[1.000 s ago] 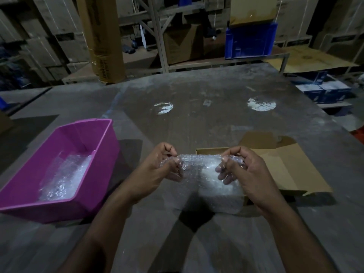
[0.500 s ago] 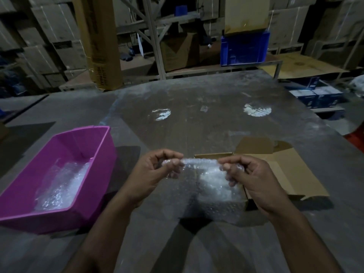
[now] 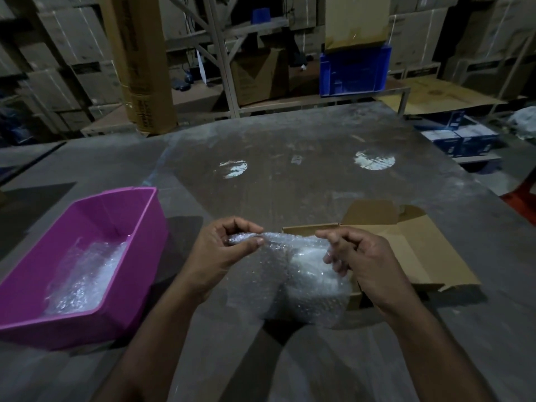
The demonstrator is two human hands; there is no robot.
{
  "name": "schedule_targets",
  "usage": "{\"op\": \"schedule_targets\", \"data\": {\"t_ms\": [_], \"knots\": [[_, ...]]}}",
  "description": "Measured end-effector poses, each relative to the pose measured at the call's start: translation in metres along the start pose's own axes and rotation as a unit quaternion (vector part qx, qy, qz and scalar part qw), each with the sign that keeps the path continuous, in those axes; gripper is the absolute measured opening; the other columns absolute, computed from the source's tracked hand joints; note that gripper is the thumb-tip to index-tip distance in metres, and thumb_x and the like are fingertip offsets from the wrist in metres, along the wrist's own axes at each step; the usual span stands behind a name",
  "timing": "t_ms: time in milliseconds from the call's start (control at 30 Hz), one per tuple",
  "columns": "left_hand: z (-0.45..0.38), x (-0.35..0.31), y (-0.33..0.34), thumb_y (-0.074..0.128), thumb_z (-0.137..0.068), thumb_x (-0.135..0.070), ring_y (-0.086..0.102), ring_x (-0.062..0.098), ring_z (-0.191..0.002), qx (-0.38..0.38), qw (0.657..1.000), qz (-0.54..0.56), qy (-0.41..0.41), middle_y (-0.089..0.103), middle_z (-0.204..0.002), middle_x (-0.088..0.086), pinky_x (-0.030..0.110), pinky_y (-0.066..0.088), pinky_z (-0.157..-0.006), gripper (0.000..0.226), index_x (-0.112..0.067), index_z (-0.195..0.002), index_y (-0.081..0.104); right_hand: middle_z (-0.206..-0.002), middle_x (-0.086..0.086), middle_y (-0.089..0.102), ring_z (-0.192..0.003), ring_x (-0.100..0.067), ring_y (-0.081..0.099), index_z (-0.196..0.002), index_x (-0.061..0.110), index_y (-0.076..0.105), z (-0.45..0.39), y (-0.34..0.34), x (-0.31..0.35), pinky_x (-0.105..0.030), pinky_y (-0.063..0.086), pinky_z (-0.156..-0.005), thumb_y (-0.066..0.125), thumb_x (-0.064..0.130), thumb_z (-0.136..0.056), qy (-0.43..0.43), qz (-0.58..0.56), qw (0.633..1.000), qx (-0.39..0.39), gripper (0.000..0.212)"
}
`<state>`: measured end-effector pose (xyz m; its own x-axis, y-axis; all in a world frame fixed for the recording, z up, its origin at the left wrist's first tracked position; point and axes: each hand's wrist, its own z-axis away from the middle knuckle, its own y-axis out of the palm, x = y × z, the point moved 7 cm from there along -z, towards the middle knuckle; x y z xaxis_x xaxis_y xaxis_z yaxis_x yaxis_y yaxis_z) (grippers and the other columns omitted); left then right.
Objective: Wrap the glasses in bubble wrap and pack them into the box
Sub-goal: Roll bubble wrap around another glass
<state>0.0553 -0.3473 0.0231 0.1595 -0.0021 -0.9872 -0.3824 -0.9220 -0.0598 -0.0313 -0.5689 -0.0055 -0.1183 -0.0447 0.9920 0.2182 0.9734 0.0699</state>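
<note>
- The left hand (image 3: 223, 250) pinched the left end of the bubble wrap (image 3: 301, 274) between thumb and curled fingers.
- The right hand (image 3: 368, 262) gripped the right end of the same sheet, fingers curled around its upper edge.
- The sheet was held above the table (image 3: 290, 184), stretched between both hands, with its lower part hanging down in front of the box (image 3: 420, 256).
- Whether a glass sat inside the sheet could not be told.
- The cardboard box lay open on the table, just behind and right of the hands, flaps spread outward.
- A pink tub (image 3: 130, 216) stood at the left, well apart from the box, with more clear wrap (image 3: 84, 277) inside.
</note>
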Motion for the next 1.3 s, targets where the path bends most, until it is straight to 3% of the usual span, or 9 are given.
{"op": "schedule_targets", "data": {"t_ms": [200, 433, 700, 800, 967, 1100, 1200, 1300], "knots": [[-0.005, -0.001, 0.001, 0.074, -0.083, -0.001, 0.063, 0.014, -0.062, 0.03, 0.999, -0.031, -0.001, 0.071, -0.076, 0.008, 0.022, 0.054, -0.06, 0.013, 0.001, -0.093, 0.068, -0.072, -0.004, 0.072, -0.063, -0.016, 0.064, -0.098, 0.019, 0.077, 0.0, -0.008, 0.002, -0.026, 0.054, -0.061, 0.078, 0.027, -0.077, -0.02, 0.019, 1.0, -0.014, 0.022], [-0.003, -0.002, -0.001, 0.073, -0.083, -0.006, 0.064, 0.017, -0.06, 0.046, 0.998, -0.043, -0.004, 0.07, -0.072, 0.011, 0.028, 0.058, -0.058, 0.009, -0.005, -0.092, 0.07, -0.065, -0.004, 0.066, -0.056, -0.013, 0.056, -0.1, 0.014, 0.077, 0.004, -0.012, 0.0, -0.023, 0.049, -0.054, 0.071, 0.023, -0.085, -0.014, -0.032, 0.999, -0.039, 0.019], [-0.004, 0.007, -0.002, 0.075, -0.073, -0.01, 0.071, 0.013, -0.073, 0.036, 0.994, 0.094, -0.05, 0.076, -0.083, 0.006, 0.03, 0.062, -0.072, 0.016, -0.015, -0.087, 0.082, -0.101, -0.012, 0.074, -0.082, -0.017, 0.065, -0.101, 0.018, 0.08, 0.004, -0.007, 0.0, -0.024, 0.056, -0.067, 0.068, 0.021, -0.084, -0.014, -0.067, 0.998, -0.016, 0.021], [-0.006, 0.006, 0.0, 0.09, -0.067, -0.024, 0.073, 0.016, -0.079, 0.057, 0.991, 0.107, -0.048, 0.076, -0.088, 0.01, 0.031, 0.062, -0.075, 0.028, -0.011, -0.09, 0.081, -0.097, -0.009, 0.075, -0.082, -0.017, 0.066, -0.101, 0.02, 0.079, 0.002, -0.012, 0.001, -0.025, 0.056, -0.067, 0.068, 0.026, -0.087, -0.028, -0.053, 0.997, -0.046, 0.019], [-0.008, 0.007, 0.004, 0.075, -0.073, -0.004, 0.066, 0.012, -0.071, 0.02, 0.997, 0.064, -0.025, 0.071, -0.08, 0.003, 0.032, 0.063, -0.07, 0.018, -0.004, -0.09, 0.071, -0.094, -0.012, 0.071, -0.077, -0.018, 0.068, -0.13, 0.025, 0.064, -0.003, -0.016, 0.0, -0.027, 0.057, -0.065, 0.071, 0.034, -0.082, -0.01, -0.05, 0.997, -0.061, 0.049], [-0.01, 0.006, 0.005, 0.074, -0.072, 0.0, 0.064, 0.008, -0.077, 0.028, 0.998, 0.053, -0.011, 0.069, -0.084, -0.007, 0.029, 0.06, -0.072, 0.03, -0.005, -0.102, 0.068, -0.092, -0.019, 0.072, -0.072, -0.023, 0.065, -0.118, 0.026, 0.071, -0.004, -0.01, -0.005, -0.029, 0.055, -0.06, 0.064, 0.048, -0.085, 0.019, -0.051, 0.998, -0.039, 0.04], [-0.011, 0.008, 0.004, 0.077, -0.07, -0.001, 0.063, 0.006, -0.076, 0.025, 0.998, 0.057, -0.007, 0.068, -0.082, -0.007, 0.022, 0.057, -0.073, 0.033, -0.006, -0.102, 0.069, -0.081, -0.015, 0.072, -0.062, -0.016, 0.06, -0.108, 0.023, 0.076, -0.005, -0.01, -0.008, -0.026, 0.051, -0.057, 0.069, 0.031, -0.089, 0.013, -0.012, 0.999, -0.032, 0.021], [-0.011, 0.01, 0.003, 0.085, -0.07, 0.002, 0.063, 0.007, -0.078, 0.022, 0.998, 0.065, -0.011, 0.068, -0.085, -0.006, 0.019, 0.056, -0.074, 0.035, -0.011, -0.099, 0.072, -0.076, -0.007, 0.07, -0.065, -0.015, 0.061, -0.101, 0.017, 0.078, -0.005, -0.009, -0.007, -0.024, 0.052, -0.059, 0.074, 0.029, -0.082, 0.003, -0.017, 1.0, -0.025, 0.022]]}}
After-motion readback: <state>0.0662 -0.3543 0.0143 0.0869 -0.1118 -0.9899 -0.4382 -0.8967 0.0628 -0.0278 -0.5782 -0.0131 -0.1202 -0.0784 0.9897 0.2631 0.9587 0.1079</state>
